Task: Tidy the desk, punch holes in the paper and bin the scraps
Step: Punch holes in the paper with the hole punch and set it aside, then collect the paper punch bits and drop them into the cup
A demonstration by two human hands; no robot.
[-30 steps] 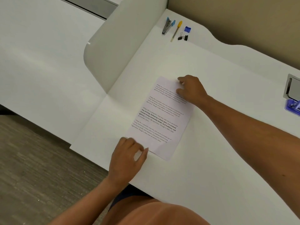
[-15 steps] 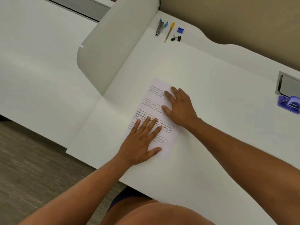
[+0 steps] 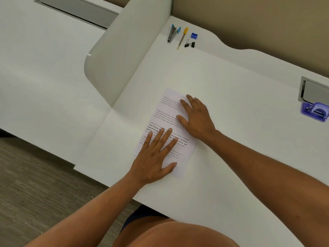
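Observation:
A printed sheet of paper (image 3: pixel 164 115) lies flat near the middle of the white desk (image 3: pixel 222 82), turned slightly. My left hand (image 3: pixel 156 154) presses its lower half with fingers spread straight. My right hand (image 3: pixel 196 116) lies flat on its upper right part, fingers straight. A blue hole punch (image 3: pixel 315 111) sits at the desk's right edge, far from both hands.
At the back of the desk lie a blue-handled stapler (image 3: pixel 173 32), a yellow-capped pen (image 3: pixel 182 37), a blue sharpener (image 3: pixel 194 35) and black binder clips (image 3: pixel 189 44). A grey cable hatch (image 3: pixel 314 90) is behind the punch. A rounded divider panel (image 3: pixel 115 56) stands at left.
One second ago both hands pinched the sheet's corners with curled fingers. They then flattened onto the paper and now stay pressed on it.

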